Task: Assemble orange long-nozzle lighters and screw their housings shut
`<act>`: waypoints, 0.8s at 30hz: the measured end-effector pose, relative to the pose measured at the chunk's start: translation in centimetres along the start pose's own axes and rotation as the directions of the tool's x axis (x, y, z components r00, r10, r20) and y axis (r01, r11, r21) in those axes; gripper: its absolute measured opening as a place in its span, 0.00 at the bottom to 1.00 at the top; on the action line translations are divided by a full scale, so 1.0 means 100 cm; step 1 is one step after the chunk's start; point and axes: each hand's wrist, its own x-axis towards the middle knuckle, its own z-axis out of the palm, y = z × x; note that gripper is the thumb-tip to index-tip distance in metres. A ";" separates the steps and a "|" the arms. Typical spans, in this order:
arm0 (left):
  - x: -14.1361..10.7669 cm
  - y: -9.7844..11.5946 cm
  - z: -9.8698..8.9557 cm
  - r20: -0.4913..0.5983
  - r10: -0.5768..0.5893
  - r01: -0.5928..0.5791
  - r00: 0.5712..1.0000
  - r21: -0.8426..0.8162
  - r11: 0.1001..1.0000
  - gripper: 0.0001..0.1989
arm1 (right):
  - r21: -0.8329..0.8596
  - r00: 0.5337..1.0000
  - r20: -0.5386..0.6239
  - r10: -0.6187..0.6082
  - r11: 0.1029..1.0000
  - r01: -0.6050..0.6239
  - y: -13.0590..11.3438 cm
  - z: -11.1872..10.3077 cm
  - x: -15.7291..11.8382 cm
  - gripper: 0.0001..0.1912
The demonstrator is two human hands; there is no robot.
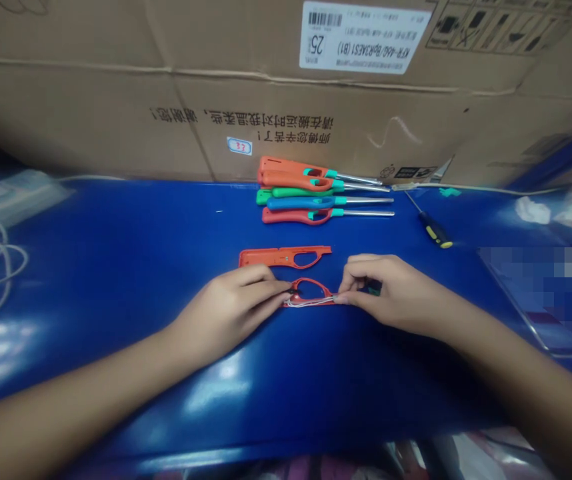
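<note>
An orange half shell of a long-nosed lighter (pixel 327 288), with its loop-shaped trigger guard, lies on the blue table between my hands. Thin white wires (pixel 309 303) run along its lower edge. My left hand (pixel 241 300) is closed over the shell's handle end, its fingertips at a small dark part beside the wires. With thumb and fingers pinched, my right hand (pixel 386 287) grips the wires at the shell's front end. Something dark green shows partly under the right palm. The matching orange shell half (pixel 271 258) rests just beyond, inner side up.
Several assembled lighters in orange, green, blue and red (pixel 299 203) lie stacked against a large cardboard box (pixel 116 120). A black and yellow screwdriver (pixel 435 230) is at the right. White cable (pixel 3 267) coils at the left. Crumpled white material (pixel 533 210) sits far right.
</note>
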 end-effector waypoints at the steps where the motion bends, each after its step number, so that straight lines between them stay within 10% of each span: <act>1: 0.000 0.000 0.000 0.004 -0.001 0.001 1.000 0.002 1.000 0.11 | -0.023 1.000 -0.012 -0.002 1.000 0.002 -0.001 0.000 0.000 0.08; 14: 0.001 0.002 -0.001 -0.026 0.025 -0.025 0.999 0.025 0.999 0.09 | 0.007 1.000 -0.007 0.015 1.000 -0.015 -0.002 0.004 0.002 0.08; 24: 0.003 -0.001 0.000 -0.038 0.026 -0.026 0.999 -0.009 1.000 0.09 | -0.009 0.977 -0.044 -0.210 0.978 0.210 -0.011 0.014 -0.005 0.11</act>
